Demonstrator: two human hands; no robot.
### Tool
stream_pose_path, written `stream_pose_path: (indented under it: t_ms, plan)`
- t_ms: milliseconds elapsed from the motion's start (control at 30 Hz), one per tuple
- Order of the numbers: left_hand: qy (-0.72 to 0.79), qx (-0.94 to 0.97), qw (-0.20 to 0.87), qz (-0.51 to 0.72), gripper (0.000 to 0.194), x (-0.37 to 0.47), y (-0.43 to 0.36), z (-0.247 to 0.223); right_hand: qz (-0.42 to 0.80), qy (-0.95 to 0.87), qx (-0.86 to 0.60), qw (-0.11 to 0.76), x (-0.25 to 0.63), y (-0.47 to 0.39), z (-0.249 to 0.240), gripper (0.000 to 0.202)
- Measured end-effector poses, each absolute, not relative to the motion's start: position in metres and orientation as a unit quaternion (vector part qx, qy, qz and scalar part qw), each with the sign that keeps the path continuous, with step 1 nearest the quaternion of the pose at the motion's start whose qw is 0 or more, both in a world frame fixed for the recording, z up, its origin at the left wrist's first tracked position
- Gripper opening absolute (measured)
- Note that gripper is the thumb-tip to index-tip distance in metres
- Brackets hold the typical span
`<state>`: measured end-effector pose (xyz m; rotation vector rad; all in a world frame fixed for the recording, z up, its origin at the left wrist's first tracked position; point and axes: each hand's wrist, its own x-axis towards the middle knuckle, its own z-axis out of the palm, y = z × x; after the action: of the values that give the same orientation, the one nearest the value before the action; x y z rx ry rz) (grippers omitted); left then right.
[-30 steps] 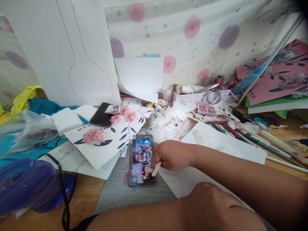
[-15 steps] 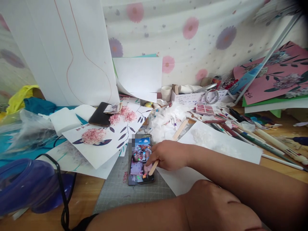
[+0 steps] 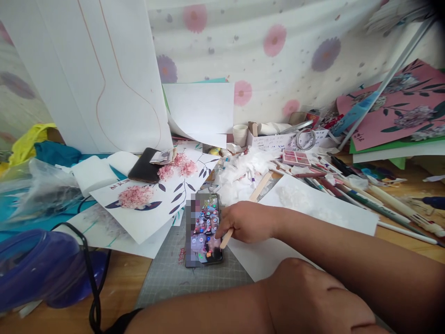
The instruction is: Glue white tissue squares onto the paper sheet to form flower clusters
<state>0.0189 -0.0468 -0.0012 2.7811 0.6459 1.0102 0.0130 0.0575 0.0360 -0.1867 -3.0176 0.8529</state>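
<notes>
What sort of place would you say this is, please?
Probably a craft or art workspace: there is a gridded cutting mat, a spread of what look like pens and brushes, and a white sheet bearing pink textured flowers.

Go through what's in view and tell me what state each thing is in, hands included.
Phone: face up, screen lit with icons.
Right hand: closed on the wooden stick, finger at the screen.
Wooden stick: held slanting, near end by the phone's edge.
Left hand: back up, grip unclear.
Mat: flat, partly covered.
Wallet: lying down, papers on top.
Paper cups: nested, upright.
</notes>
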Motion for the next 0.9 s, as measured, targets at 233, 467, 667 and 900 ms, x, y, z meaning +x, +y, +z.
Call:
stream_pose_path:
  t_ms: [233, 467, 667, 900]
  plan:
    - [0.187, 0.913, 0.067, 0.357, 0.012, 0.009, -0.045, 0.002, 0.331, -0.934, -0.115, 0.073, 0.045, 0.068, 0.064, 0.035]
    - [0.241, 0.848, -0.059, 0.469, 0.031, 0.004, -0.037, 0.015, 0.360, -0.860, -0.314, 0.179, 0.149, 0.074, 0.088, 0.032]
    - [0.632, 0.760, -0.001, 0.152, 0.020, -0.052, 0.009, 0.046, 0.315, -0.792, -0.483, 0.202, 0.246, 0.058, 0.066, 0.033]
    - [0.652, 0.758, 0.018, -0.014, 0.016, -0.081, 0.022, 0.056, 0.241, -0.734, -0.575, 0.269, 0.270, 0.047, 0.045, 0.032]
